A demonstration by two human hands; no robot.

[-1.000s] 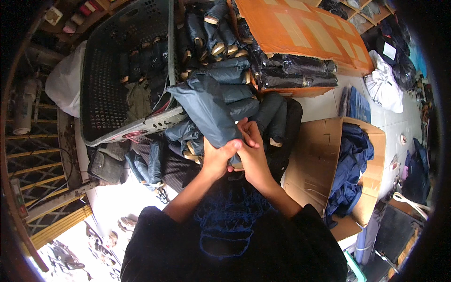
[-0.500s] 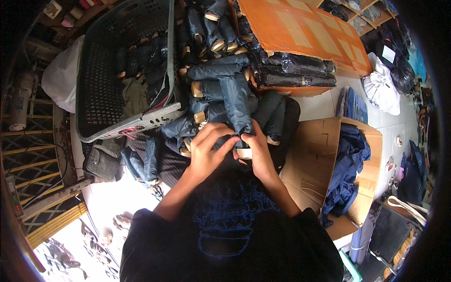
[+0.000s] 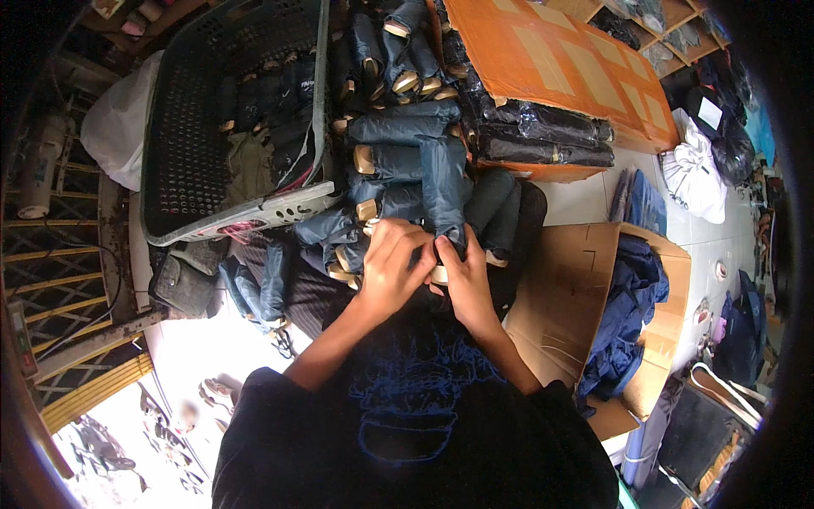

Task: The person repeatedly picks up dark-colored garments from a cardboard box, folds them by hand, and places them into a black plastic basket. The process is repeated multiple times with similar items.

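A folded umbrella (image 3: 444,182) in dark blue-grey fabric points away from me, its pale wooden-looking handle end nearest my body. My left hand (image 3: 392,270) is closed at its near end, fingers pinched over the fabric. Opposite it, my right hand (image 3: 465,276) grips the same end, thumb on top. The fingers cover most of the handle. Beneath and beyond lies a pile of similar rolled umbrellas (image 3: 386,163) with light handles, several of them stacked crosswise.
A dark plastic basket (image 3: 326,110) holding more rolled bundles stands at the left. Far right is an orange taped carton (image 3: 585,64) with black wrapped packs. Nearer on the right, an open cardboard box (image 3: 560,293) contains navy fabric (image 3: 623,314). Sandals lie on the floor lower left.
The whole view has shifted slightly. My left fingers have curled in closer to the right hand, and both hands now cover more of the umbrella's handle.
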